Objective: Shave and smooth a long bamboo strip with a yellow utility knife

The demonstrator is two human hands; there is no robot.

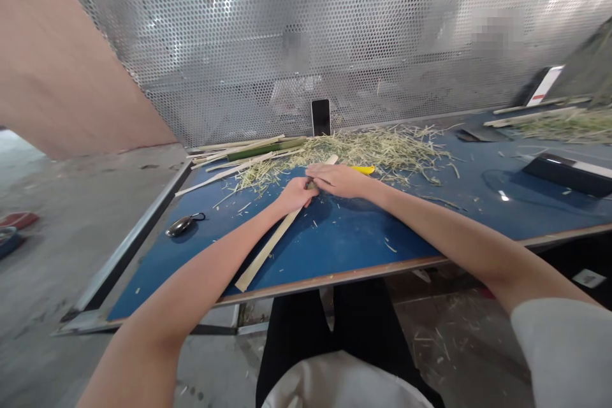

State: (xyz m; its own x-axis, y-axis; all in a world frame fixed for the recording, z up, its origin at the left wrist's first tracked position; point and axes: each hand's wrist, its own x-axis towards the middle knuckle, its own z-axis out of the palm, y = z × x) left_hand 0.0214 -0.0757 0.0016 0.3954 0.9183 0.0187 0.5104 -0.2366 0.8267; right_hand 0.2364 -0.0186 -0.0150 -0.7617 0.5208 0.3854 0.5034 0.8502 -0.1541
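My left hand (295, 196) is closed over the middle of a long, pale bamboo strip (268, 255), which slants from the table's front edge up past my fingers. Right beside it, touching, my right hand (338, 180) curls over the same spot with its fingers bent down. A small greyish piece shows between the two hands, too hidden to name. Behind my right hand a yellow handle-like end (363, 170) sticks out; whether it is gripped or lying on the table I cannot tell. A heap of thin bamboo shavings (382, 150) lies just beyond the hands.
Several bamboo strips and a green bamboo piece (268, 148) lie at the back left of the blue table (354, 236). A phone (320, 118) leans upright against the perforated metal screen (248, 44). A dark oval object with a loop (182, 225) sits left; a black box-like object (568, 173) right.
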